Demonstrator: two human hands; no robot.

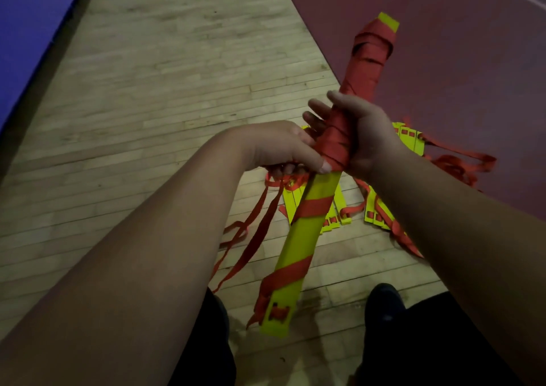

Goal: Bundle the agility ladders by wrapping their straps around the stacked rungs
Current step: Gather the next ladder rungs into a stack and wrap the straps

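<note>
A stack of yellow-green ladder rungs (307, 232) slants from near my feet up toward the far right, held off the floor. Red strap (363, 69) covers its upper half in tight turns, and two looser turns cross the lower half. My right hand (363, 134) grips the bundle around the wrapped middle. My left hand (280, 146) sits just left of it, thumb pressed on the lowest tight turn, fingers curled around loose red strap (260, 223) that hangs down to the floor.
More yellow rungs (375, 211) and tangled red straps (455, 164) lie on the wooden floor (165, 90) under the bundle. A dark red mat (443, 31) fills the right side, a blue mat (29, 25) the far left. My dark shoes (384, 300) are at the bottom.
</note>
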